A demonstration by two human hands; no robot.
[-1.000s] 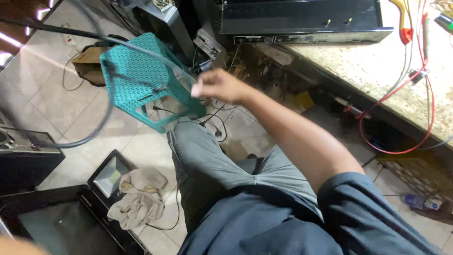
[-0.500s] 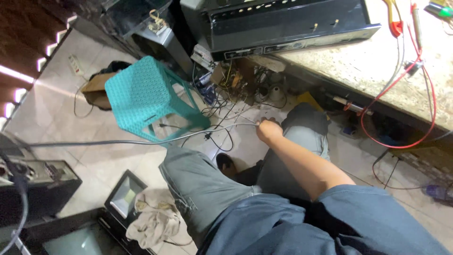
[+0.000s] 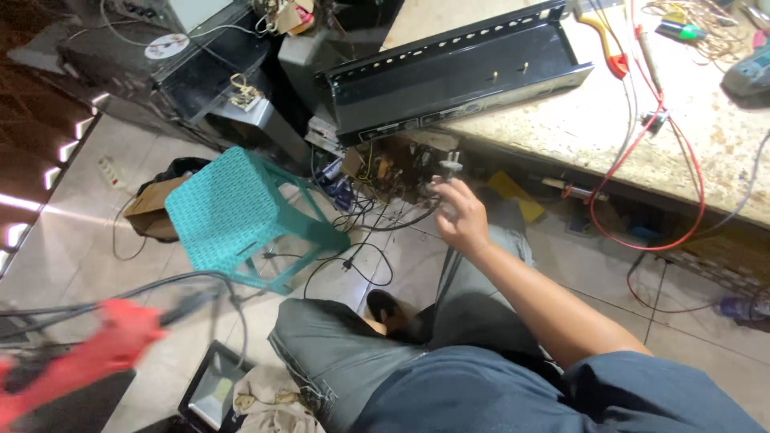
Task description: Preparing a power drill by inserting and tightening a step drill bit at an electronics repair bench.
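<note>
Head view shows the right hand (image 3: 459,215) raised in front of the knees, its fingers closed around the end of a black power cable whose pale two-pin plug (image 3: 450,164) sticks up above the fingertips. Half a second ago that hand lay lower, against the grey trouser knee, among the floor cables; now it has come up with the plug toward the edge of the speckled stone workbench (image 3: 682,152), so the lead is picked up and in hand. The cable trails down past the wrist to the tiled floor. Just above the plug sits a long black metal chassis (image 3: 457,72) on the bench, with a red wire (image 3: 642,160) looping off the edge. At far left a blurred red object (image 3: 88,353) enters; whether the left hand grips it I cannot tell. A teal plastic stool (image 3: 233,212) stands beyond the knees.
</note>
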